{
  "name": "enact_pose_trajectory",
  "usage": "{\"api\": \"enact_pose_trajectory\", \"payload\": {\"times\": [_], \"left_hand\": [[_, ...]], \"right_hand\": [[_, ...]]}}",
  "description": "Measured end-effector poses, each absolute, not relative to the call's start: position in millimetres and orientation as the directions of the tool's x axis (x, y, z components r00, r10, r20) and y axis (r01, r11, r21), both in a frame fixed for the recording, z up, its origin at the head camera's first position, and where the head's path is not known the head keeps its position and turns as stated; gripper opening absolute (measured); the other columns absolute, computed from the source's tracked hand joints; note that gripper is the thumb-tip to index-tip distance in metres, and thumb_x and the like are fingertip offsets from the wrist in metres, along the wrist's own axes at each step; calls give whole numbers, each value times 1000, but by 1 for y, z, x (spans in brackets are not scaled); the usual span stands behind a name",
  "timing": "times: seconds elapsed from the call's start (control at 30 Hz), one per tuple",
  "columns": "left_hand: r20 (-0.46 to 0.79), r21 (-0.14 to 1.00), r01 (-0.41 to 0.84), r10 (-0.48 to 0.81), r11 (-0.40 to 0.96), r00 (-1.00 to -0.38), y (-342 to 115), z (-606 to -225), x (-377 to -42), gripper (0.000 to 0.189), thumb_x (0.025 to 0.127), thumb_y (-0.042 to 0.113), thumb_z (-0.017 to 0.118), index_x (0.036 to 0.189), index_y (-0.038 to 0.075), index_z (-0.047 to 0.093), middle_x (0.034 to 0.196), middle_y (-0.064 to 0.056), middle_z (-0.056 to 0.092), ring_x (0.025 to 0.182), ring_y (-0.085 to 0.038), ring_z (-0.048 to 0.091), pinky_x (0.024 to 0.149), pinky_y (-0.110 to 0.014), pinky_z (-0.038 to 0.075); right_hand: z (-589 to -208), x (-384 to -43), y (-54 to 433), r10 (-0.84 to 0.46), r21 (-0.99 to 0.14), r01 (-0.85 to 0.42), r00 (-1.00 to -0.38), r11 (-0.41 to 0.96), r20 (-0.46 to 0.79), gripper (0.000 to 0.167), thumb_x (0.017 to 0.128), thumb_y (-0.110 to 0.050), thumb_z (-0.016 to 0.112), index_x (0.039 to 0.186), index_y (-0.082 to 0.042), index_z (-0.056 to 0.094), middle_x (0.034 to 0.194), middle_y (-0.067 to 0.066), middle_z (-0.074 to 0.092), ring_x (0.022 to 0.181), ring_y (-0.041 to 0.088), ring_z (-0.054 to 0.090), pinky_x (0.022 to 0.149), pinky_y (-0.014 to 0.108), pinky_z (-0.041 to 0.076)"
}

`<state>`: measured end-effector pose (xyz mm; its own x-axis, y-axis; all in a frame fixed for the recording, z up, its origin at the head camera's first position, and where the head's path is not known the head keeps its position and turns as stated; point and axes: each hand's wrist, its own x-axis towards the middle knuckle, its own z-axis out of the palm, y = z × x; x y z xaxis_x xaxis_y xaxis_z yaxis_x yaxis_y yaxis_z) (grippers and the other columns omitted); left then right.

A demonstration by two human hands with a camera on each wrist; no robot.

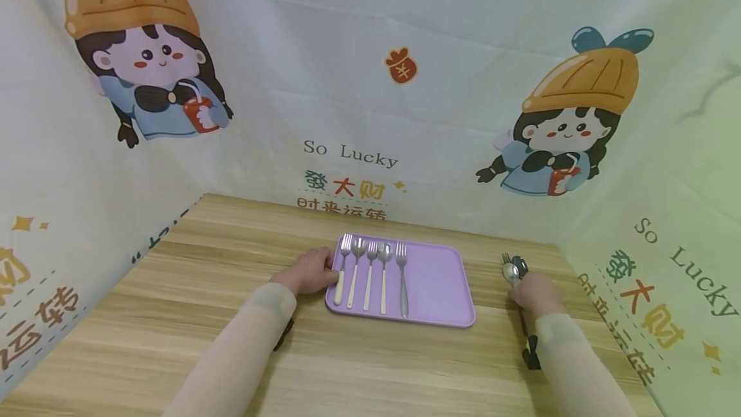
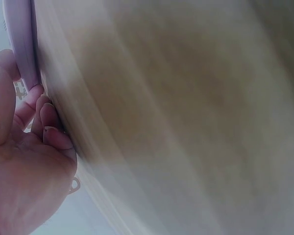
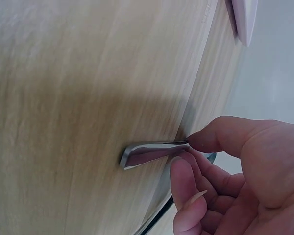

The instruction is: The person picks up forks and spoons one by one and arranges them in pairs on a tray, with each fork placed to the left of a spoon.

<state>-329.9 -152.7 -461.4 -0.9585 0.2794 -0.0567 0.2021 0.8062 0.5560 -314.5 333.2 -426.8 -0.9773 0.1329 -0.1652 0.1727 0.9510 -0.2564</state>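
A lilac tray (image 1: 434,282) lies on the wooden table, with several forks and spoons in a row on its left part. Most have cream handles; the rightmost fork (image 1: 402,275) is all grey metal. My left hand (image 1: 307,271) grips the tray's left edge, thumb over the rim (image 2: 20,39) and fingers low against its side. Right of the tray, my right hand (image 1: 537,293) pinches a silver spoon (image 1: 510,273) by its shiny flat handle (image 3: 149,152) between thumb and fingertips. Beside that spoon are a dark fork (image 1: 505,257) and a dark spoon (image 1: 520,265), partly hidden by the hand.
Dark handle ends (image 1: 530,352) show under my right wrist. A small black object (image 1: 283,334) is partly hidden by my left forearm. Printed cloth (image 1: 359,82) hangs behind the table and along both sides. Bare wood (image 1: 393,372) shows in front of the tray.
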Motion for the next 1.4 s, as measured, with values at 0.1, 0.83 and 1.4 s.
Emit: {"api": "enact_pose_trajectory", "payload": {"times": [0.1,0.83,1.4], "left_hand": [[-55,554,202,277,808,-959,-153,-464,-331,22,97,27,64,110,10,58,104,-10,61,101,-27,57,97,-45,51],[-60,545,195,270,815,-961,-151,-456,-323,23,98,25,66,110,8,59,105,-12,61,100,-27,58,96,-46,52],[-51,547,202,274,812,-960,-152,-457,-325,23,96,25,68,109,8,58,103,-10,61,99,-26,58,95,-46,52]], "right_hand": [[-441,-327,344,154,-253,194,-973,948,-169,29,95,-25,73,87,3,69,89,20,67,84,37,63,77,50,58],[-506,-379,396,160,-307,204,-974,930,-164,34,87,-36,79,86,-2,74,89,16,69,78,33,63,64,43,53],[-502,-371,386,169,-320,218,-970,922,-175,38,87,-36,79,90,2,74,89,16,69,78,32,62,65,42,52]]}}
